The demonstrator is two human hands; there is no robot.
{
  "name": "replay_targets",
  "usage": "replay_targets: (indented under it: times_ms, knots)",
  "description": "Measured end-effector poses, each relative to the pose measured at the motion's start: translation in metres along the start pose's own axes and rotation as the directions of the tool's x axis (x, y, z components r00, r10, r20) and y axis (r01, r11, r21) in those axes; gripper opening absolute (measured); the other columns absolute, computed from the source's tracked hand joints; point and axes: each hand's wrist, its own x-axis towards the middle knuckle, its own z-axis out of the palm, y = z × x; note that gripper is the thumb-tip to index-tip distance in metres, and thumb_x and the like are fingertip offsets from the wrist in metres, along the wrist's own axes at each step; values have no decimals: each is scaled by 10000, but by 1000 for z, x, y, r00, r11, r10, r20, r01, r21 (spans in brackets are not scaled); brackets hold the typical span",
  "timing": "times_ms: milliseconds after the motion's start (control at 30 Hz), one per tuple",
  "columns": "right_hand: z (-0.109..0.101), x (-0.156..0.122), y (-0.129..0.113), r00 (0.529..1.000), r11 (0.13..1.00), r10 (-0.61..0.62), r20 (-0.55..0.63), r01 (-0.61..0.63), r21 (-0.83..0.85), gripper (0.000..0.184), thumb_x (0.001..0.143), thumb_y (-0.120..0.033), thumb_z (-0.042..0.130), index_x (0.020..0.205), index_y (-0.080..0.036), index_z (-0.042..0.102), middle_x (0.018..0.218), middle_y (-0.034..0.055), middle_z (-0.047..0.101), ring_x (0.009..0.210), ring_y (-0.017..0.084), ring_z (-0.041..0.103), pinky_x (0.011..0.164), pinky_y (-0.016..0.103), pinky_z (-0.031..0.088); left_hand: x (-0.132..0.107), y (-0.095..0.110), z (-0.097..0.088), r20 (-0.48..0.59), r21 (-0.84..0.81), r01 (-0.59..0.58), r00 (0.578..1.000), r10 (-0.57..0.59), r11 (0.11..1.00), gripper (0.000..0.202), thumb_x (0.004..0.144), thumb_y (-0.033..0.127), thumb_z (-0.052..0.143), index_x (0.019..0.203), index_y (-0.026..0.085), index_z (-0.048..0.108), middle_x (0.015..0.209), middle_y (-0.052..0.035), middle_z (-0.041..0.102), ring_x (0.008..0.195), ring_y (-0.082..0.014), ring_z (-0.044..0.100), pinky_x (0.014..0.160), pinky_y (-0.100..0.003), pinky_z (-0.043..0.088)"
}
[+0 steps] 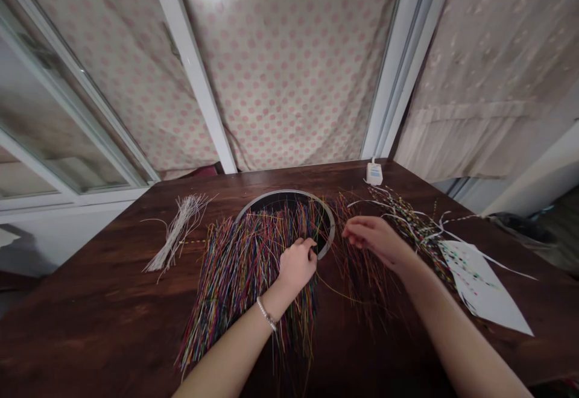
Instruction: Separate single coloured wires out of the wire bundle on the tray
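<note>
A wide heap of thin coloured strands (244, 265), like cords or fine wires, lies across a round ring-edged dark disc (330, 240) on the table. Over the heap's right side is my left hand (297, 262), fingers curled closed; what they pinch, if anything, is too small to make out. My right hand (368, 235) hovers above a thinner spread of reddish-brown strands (362, 274). Its fingers are pressed together, and their tips hide whatever may be between them. One yellow strand (337, 292) curves out below the disc between both hands.
A bundle of white strands (176, 235) lies on the left of the dark wooden table (90, 283). To the right are patterned strands with white ribbons (409, 217) and a white sheet (491, 295). A small white box (374, 173) stands at the back edge, before curtained windows.
</note>
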Motion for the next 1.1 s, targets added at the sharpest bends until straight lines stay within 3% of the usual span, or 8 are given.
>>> replay_targets:
  times_ms: [100, 267, 400, 500, 633, 767, 900, 1100]
  knots:
    - [-49, -21, -30, 963, 983, -77, -259, 116, 139, 233, 680, -355, 610, 795, -153, 590, 733, 49, 633, 563, 98, 544, 506, 212, 411, -1, 0, -1, 13, 27, -14, 1000, 14, 1000, 280, 840, 217, 380, 1067, 285, 530, 998, -25, 555, 788, -173, 601, 704, -298, 474]
    - [-131, -50, -19, 709, 974, -222, -669, 131, -184, 131, 716, -294, 582, 801, -194, 585, 717, 69, 622, 523, 106, 523, 489, 237, 382, -2, 4, -6, -34, 94, -147, 988, 150, 985, 415, 819, 144, 388, 1219, 249, 421, 1187, -86, 436, 1004, -215, 512, 776, -334, 483]
    - [-175, -63, 46, 778, 791, -136, -614, -288, -540, 41, 685, -221, 588, 720, -218, 565, 639, 78, 636, 542, 175, 579, 575, 314, 401, -6, 10, -13, -78, 81, -423, 900, 429, 902, 553, 782, 49, 411, 1277, 295, 385, 1394, -37, 309, 1275, -228, 262, 1006, -410, 309]
    - [-185, -66, 84, 846, 583, -127, -518, -359, -729, 42, 662, -208, 593, 673, -212, 553, 682, 122, 637, 622, 232, 597, 603, 346, 391, -11, 15, -18, 22, -21, -623, 782, 623, 782, 482, 853, 129, 381, 1272, 366, 393, 1395, 40, 345, 1316, -165, 212, 1056, -387, 219]
    - [-154, -58, 78, 800, 373, -369, -474, -340, -864, 237, 691, -261, 559, 907, -169, 585, 958, 201, 590, 825, 288, 570, 683, 382, 393, -17, 20, -23, 126, -142, -658, 729, 672, 740, 389, 877, 324, 411, 1263, 378, 410, 1375, 41, 383, 1313, -165, 235, 1058, -393, 203]
    - [-78, -31, 49, 939, 546, -285, -192, -6, -838, 191, 722, -185, 487, 878, -180, 597, 848, 66, 613, 770, 171, 571, 724, 270, 407, -15, 21, -24, 152, -177, -623, 747, 647, 762, 327, 891, 331, 375, 1189, 338, 510, 1295, 8, 479, 1237, -167, 369, 1032, -368, 256]
    - [-14, -1, 46, 992, 562, -71, -104, -46, -826, 184, 724, -186, 521, 894, -135, 571, 870, 105, 599, 800, 193, 568, 708, 275, 390, -15, 19, -23, 100, -150, -633, 754, 649, 759, 324, 900, 346, 336, 1100, 276, 581, 1114, -41, 558, 1069, -171, 487, 944, -337, 350]
    - [4, 12, 59, 986, 630, -135, -101, 7, -776, 171, 711, -166, 545, 878, -128, 538, 827, 87, 590, 758, 176, 557, 683, 268, 389, -13, 17, -19, 37, -112, -603, 791, 610, 790, 314, 910, 282, 294, 956, 190, 591, 1024, -69, 536, 980, -181, 490, 880, -330, 389]
